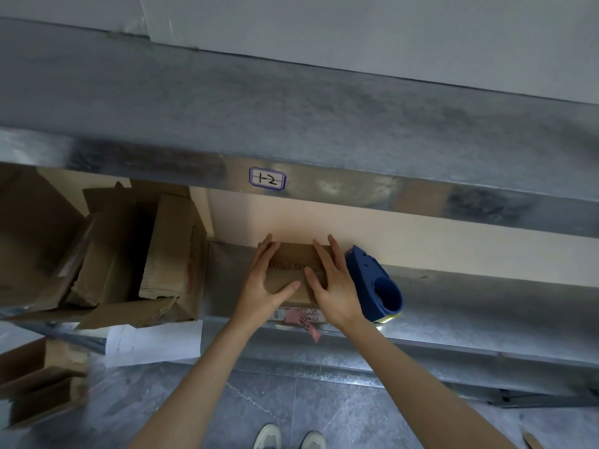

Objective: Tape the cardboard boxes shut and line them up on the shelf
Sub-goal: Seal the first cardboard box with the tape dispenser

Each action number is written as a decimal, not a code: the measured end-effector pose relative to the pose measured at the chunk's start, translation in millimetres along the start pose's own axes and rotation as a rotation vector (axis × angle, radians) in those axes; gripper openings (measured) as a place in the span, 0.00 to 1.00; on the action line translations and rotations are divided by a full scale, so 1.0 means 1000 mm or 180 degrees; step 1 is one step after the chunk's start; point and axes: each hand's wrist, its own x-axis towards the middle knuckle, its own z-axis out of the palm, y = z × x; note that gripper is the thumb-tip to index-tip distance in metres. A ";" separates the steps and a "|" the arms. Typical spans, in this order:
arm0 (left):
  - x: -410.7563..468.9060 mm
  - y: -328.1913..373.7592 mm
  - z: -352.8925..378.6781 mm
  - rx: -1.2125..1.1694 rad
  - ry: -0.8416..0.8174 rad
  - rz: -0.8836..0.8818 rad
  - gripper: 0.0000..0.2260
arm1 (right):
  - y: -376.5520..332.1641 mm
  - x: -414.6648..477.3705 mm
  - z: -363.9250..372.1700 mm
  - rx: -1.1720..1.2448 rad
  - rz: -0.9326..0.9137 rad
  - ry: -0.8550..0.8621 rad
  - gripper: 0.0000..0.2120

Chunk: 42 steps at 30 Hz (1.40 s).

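Galvanised grey metal shelf (453, 296) with the small brown cardboard box (291, 264) at its front edge, under both hands. The left hand (264, 286) and right hand (334, 283) lie flat on the box, fingers straight, thumbs across its top, nothing clasped. Left of the hands, past a bare strip of shelf, leans a heap of torn brown cartons (129, 254). Just right of the right hand stands a blue plastic tape dispenser (376, 283), with bare shelf beyond. An upper metal beam (324, 124) hangs above, bearing a white "1-2" label (267, 179). The box lettering is partly covered, and the pink tag (308, 322) below the wrists is unreadable.
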 end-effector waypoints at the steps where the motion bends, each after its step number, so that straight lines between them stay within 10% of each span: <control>1: 0.000 0.001 -0.001 0.0006 -0.0018 -0.0007 0.36 | 0.000 0.000 0.000 -0.0006 0.0006 -0.0021 0.26; 42: -0.005 0.005 -0.034 0.0877 0.0260 -0.0031 0.30 | 0.004 -0.013 -0.036 -0.0912 -0.0488 -0.0083 0.30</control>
